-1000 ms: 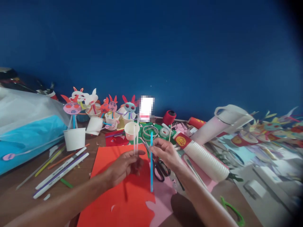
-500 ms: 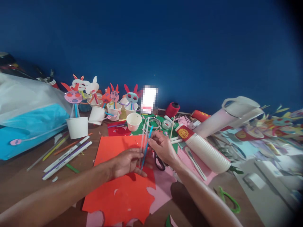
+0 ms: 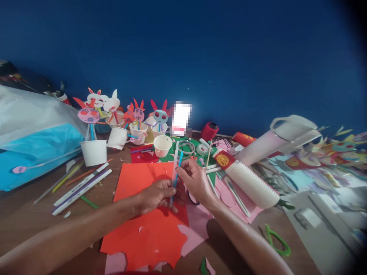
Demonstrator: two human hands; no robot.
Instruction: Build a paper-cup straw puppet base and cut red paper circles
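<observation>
Now that the blue straw (image 3: 176, 179), apart a second ago, lies alongside the pale straws (image 3: 175, 158) above the orange paper (image 3: 143, 175), they form one bundle, pinched low by the left hand (image 3: 157, 194), higher by the right hand (image 3: 195, 178).

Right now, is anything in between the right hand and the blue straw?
No, nothing visible: the right hand pinches the blue straw. The pale straws are just left of it, not between, and the left hand grips them lower down.

Head-worn view, facing forward and down, table (image 3: 23, 221) near, wall (image 3: 183, 49) beyond
</observation>
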